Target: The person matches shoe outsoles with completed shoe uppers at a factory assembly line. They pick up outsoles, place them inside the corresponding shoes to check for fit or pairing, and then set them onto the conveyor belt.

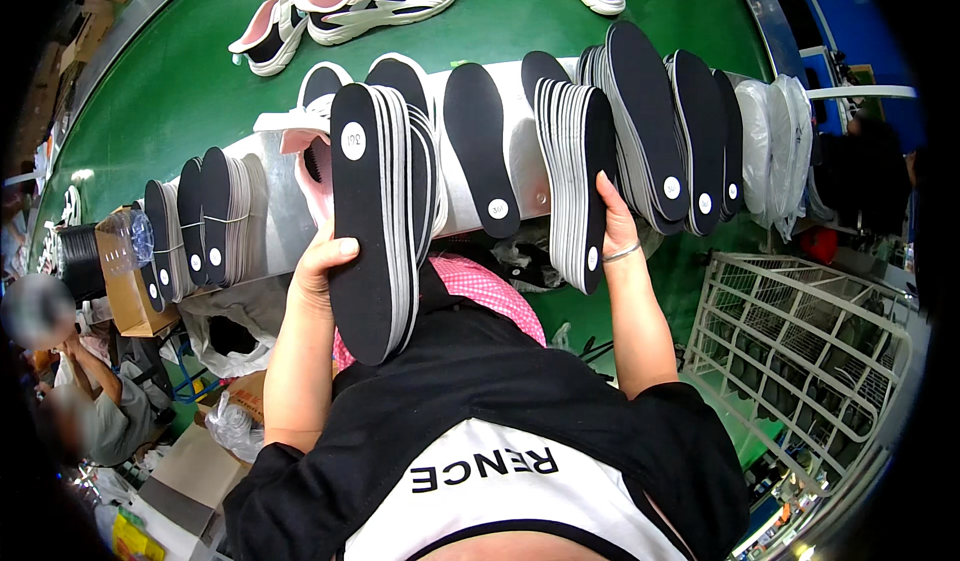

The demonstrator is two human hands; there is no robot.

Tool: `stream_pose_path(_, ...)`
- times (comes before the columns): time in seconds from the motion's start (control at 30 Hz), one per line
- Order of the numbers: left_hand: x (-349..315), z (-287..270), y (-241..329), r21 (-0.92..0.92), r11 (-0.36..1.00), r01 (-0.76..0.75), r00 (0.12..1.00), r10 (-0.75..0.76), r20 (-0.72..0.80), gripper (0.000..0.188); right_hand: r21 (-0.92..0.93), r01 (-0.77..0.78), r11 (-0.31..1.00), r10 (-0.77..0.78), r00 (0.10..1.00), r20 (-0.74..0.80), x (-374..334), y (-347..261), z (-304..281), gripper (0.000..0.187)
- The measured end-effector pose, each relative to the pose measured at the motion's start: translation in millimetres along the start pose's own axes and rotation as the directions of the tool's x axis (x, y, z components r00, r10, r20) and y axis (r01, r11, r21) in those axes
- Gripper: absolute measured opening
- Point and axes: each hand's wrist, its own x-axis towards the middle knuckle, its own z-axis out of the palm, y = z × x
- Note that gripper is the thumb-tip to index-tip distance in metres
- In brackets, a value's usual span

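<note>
My left hand [325, 259] is closed round a stack of black insoles [362, 231] with grey edges, its thumb on the black face. A round white sticker marks the top insole near its far end. My right hand [618, 223] grips another insole stack [568, 181], its striped edges turned toward the middle. Both stacks stand tilted in front of my chest. Between them, a single black insole [480, 141] lies on a pale ledge [510, 171]. Just behind the left stack is a white and pink shoe [312, 146], partly hidden by it.
Several insole stacks [640, 111] stand right of my right hand, beside plastic-wrapped pieces [775, 146]. More tied stacks [215, 216] are at left, near a cardboard box [135, 281]. Finished-looking sneakers [385, 1] sit on the green surface [200, 91] beyond. A wire rack [800, 341] stands at right; a person [110, 401] sits at left.
</note>
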Motion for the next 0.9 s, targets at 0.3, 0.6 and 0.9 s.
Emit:
stream_pose_path(0.3, -7, -9, 1, -0.016, 1.000, 0.006, 1.000, -0.005, 0.022, 0.071, -0.581, 0.229, 0.781, -0.356, 0.928, -0.113, 29, -16, 11, 0.043)
stream_pose_path(0.6, -13, 13, 36, 0.269, 0.955, 0.124, 0.972, -0.171, 0.162, 0.088, -0.741, -0.514, -0.432, -0.576, 0.790, -0.212, 60, -39, 36, 0.069)
stream_pose_path(0.9, 0, 27, 32, 0.832, 0.549, 0.078, 0.836, -0.491, 0.245, 0.089, -0.879, -0.207, -0.429, -0.694, 0.699, 0.174, -16, -10, 94, 0.047)
